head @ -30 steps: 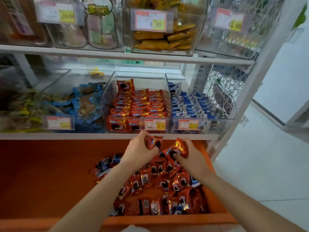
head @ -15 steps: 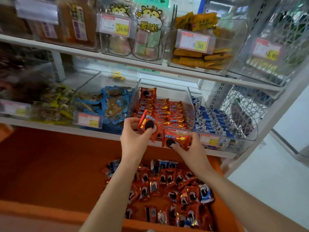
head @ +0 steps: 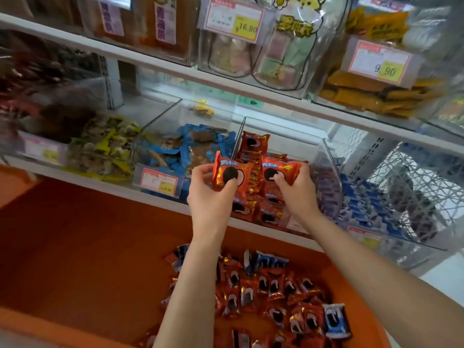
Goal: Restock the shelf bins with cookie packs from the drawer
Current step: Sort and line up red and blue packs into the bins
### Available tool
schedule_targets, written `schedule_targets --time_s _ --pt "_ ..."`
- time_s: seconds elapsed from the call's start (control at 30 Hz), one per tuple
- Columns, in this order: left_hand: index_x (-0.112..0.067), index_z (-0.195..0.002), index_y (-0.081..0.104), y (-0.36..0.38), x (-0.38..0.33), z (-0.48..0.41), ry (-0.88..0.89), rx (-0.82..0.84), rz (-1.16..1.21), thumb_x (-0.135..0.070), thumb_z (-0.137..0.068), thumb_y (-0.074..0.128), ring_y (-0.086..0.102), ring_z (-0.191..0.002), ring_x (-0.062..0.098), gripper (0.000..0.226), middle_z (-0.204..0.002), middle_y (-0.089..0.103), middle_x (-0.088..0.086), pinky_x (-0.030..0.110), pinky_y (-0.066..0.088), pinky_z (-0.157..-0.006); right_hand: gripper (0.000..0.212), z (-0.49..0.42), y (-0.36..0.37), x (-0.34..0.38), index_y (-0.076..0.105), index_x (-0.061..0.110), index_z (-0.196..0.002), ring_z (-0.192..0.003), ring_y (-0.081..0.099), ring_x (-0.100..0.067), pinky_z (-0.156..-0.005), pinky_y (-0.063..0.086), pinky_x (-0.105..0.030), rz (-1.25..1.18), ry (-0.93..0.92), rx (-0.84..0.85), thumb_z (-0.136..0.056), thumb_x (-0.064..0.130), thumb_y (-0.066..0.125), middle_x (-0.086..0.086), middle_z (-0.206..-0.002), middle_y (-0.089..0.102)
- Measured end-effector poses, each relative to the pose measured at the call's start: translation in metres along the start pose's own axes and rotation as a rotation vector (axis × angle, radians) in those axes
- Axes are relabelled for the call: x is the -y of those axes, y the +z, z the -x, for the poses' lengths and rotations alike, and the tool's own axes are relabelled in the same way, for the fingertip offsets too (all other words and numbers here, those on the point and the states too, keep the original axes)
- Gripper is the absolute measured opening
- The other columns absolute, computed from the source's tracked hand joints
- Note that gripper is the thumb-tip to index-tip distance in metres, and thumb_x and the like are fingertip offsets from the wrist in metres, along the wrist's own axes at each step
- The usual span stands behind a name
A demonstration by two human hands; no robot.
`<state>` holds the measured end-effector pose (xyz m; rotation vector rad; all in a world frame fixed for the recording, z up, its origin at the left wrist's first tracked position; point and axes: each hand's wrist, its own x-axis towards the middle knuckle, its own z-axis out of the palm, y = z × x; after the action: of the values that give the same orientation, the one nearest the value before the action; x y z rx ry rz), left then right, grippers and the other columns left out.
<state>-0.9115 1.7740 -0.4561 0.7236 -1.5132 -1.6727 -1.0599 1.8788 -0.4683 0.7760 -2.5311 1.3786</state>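
**Red cookie packs held at the clear shelf bin, one in each hand**

Head view. Left hand (head: 211,197) pinches a red cookie pack (head: 229,173), thumb on the printed cookie, fingers behind. The pack is upright, at the front left corner of the middle clear bin (head: 296,141). Right hand (head: 298,194) grips a second red pack (head: 280,172), fingers curled over its front, held just above the rows already in that bin. The two held packs sit side by side, close together; contact between them cannot be told.

The bin holds stacked red packs, and one upright red pack (head: 253,143) stands at the back left.

The left neighbour bin holds blue wrappers (head: 180,149) and has a price tag (head: 159,180) on its front. The right neighbour bin holds blue-and-white packs (head: 364,207). Further left are yellow-green packs (head: 105,144), blurred.

The orange drawer (head: 88,247) is open below the shelf. Loose packs (head: 276,292) are piled at its right end between the forearms, mostly red with a few blue.

The upper shelf (head: 175,69) carries clear bins with price tags reading 16.80 and 9.90.
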Motion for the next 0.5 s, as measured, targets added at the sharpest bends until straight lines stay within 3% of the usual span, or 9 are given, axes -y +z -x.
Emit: schedule_targets --time_s 0.13,0.27,0.5 --pt "-0.022 -0.103 0.049 -0.003 0.003 -0.010 0.105 0.011 -0.082 -0.017 -0.084 0.071 0.048 -0.073 -0.026 0.030 -0.088 0.053 -0.018 -0.002 0.039 -0.061 0.025 -0.042 0.023 -0.008 0.044 0.013 -0.101 -0.082 0.048 -0.013 -0.065 0.030 -0.018 0.120 -0.033 -0.002 -0.091 0.024 0.063 0.001 -0.092 0.052" --pt "-0.029 -0.097 0.048 -0.002 0.005 -0.019 0.116 0.031 -0.090 -0.022 -0.083 0.072 0.050 -0.077 -0.023 0.029 -0.089 0.056 -0.018 -0.001 0.039 -0.063 0.038 -0.078 0.041 -0.015 0.048 0.002 -0.115 -0.092 0.048 -0.014 -0.068 0.029 -0.017 0.182 0.002 0.007 -0.090 0.025 0.065 -0.006 -0.103 0.054" --pt "-0.035 -0.092 0.049 0.006 0.011 -0.033 0.103 0.038 -0.081 -0.028 -0.082 0.072 0.054 -0.085 -0.014 0.026 -0.088 0.059 -0.017 0.001 0.041 -0.066 0.041 -0.115 0.068 -0.027 0.045 0.001 -0.120 -0.110 0.054 -0.029 -0.079 0.036 -0.024 0.182 0.101 0.051 -0.090 0.021 0.065 -0.015 -0.116 0.056"
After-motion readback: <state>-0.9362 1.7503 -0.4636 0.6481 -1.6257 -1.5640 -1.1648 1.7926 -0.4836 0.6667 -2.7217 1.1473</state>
